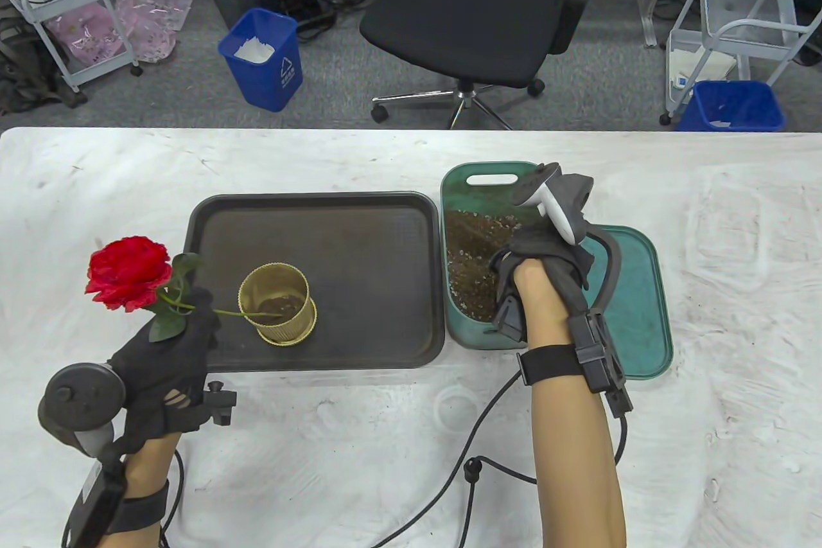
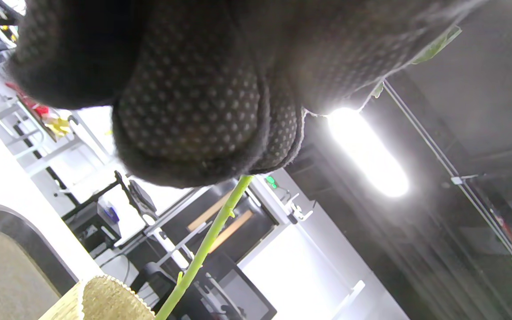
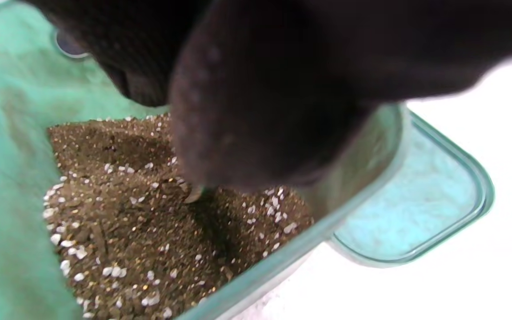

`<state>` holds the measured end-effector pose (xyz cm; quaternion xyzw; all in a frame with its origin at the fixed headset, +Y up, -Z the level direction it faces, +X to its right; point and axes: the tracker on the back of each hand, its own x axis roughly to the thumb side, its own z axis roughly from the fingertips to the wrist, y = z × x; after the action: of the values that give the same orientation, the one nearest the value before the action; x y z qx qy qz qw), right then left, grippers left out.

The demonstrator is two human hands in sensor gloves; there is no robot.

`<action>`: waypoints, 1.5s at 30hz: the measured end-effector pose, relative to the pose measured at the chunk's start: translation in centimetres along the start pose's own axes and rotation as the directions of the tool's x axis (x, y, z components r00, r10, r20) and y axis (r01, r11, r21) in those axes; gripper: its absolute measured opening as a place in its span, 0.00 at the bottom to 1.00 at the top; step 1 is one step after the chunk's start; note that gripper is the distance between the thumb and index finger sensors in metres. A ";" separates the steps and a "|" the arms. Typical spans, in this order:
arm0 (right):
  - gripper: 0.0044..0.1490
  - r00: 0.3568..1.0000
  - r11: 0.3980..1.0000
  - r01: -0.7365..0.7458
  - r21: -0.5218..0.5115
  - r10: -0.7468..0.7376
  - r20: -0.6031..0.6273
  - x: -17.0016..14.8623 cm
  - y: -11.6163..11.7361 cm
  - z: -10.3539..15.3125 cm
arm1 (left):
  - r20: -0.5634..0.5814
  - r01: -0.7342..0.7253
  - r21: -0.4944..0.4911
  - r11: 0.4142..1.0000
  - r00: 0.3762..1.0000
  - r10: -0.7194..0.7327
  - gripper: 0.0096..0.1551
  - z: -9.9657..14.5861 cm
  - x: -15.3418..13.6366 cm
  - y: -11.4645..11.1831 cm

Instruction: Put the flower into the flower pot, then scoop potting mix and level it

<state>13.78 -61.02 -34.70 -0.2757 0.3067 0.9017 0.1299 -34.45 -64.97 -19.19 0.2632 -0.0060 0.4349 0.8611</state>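
1. The left hand [image 1: 168, 360] pinches the green stem of the flower [image 1: 128, 273], its gloved fingers [image 2: 194, 124] curled tightly together around it, as the left wrist view shows.
2. The red bloom sits up and to the left of that hand, off the tray's left edge, while the stem [image 2: 207, 242] slants down to the right with its lower end inside the flower pot [image 1: 277, 305].
3. The flower pot is a ribbed gold cylinder standing upright on the dark tray [image 1: 385, 239], toward the tray's front left part; a little dark mix shows at its bottom.
4. The right hand [image 1: 546, 259] reaches down into the green tub [image 1: 459, 188], which stands just right of the tray and holds the potting mix [image 3: 149, 231], brown soil flecked with white grains.
5. In the right wrist view the dark glove hides the fingers of this hand, and a small pale tip [image 3: 193, 194] touches the mix below them; what it is, and whether the hand is clamped on anything, I cannot tell.
6. A green lid [image 1: 636, 304] lies flat on the white bench [image 1: 321, 445], partly under the tub's right side.
7. Behind the bench stand a black office chair [image 1: 475, 15] and a blue bin [image 1: 263, 60].
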 end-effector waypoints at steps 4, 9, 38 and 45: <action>0.33 0.995 0.993 0.094 0.071 -0.096 0.032 -0.5 0.7 -1.5 | -0.001 -0.001 0.000 1.000 1.000 0.001 0.22 0.0 0.0 0.0; 0.33 0.973 0.969 0.208 0.134 -0.219 0.073 -1.0 1.1 -2.7 | 0.003 -0.001 -0.004 1.000 1.000 0.001 0.22 0.0 0.1 -0.1; 0.34 0.789 0.789 0.573 0.224 -0.604 0.111 -1.8 1.9 -3.0 | 0.007 -0.001 -0.010 1.000 1.000 0.001 0.23 0.1 0.2 -0.2; 0.33 0.712 0.718 0.668 0.195 -0.693 0.113 -3.7 1.6 -1.2 | 0.004 -0.005 -0.006 1.000 1.000 0.005 0.22 0.1 0.0 -0.2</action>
<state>16.66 -63.31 -32.59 -0.2781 0.2328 0.7871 0.4991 -34.27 -65.08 -19.15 0.2617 -0.0096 0.4364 0.8608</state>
